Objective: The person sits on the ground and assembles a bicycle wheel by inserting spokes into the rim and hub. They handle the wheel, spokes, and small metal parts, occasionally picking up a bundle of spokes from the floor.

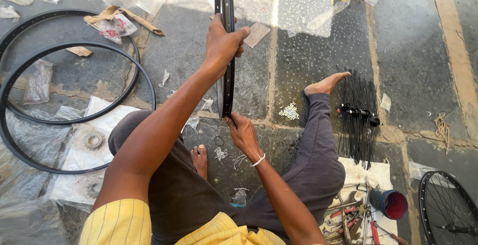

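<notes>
- Upright between the person's knees stands a black bicycle rim [225, 51], seen edge-on, running from the top of the view down to the stone floor [318, 51].
- Higher up, the left hand [222, 41] is wrapped around the rim, fingers curled over its far edge and thumb pointing right; the forearm stretches forward and up from the yellow sleeve [117, 222].
- Lower down, the right hand [242, 133] pinches the rim's bottom end between thumb and fingertips, wrist bent, a white band on it.
- Two more black rims [74, 120] lie flat on the left over clear plastic wrapping [35, 140].
- To the right, well apart from both hands, a bundle of black spokes [358, 115] lies by the bare foot [326, 83], with hand tools [348, 220] and a red-lined pot [391, 203] nearer.
</notes>
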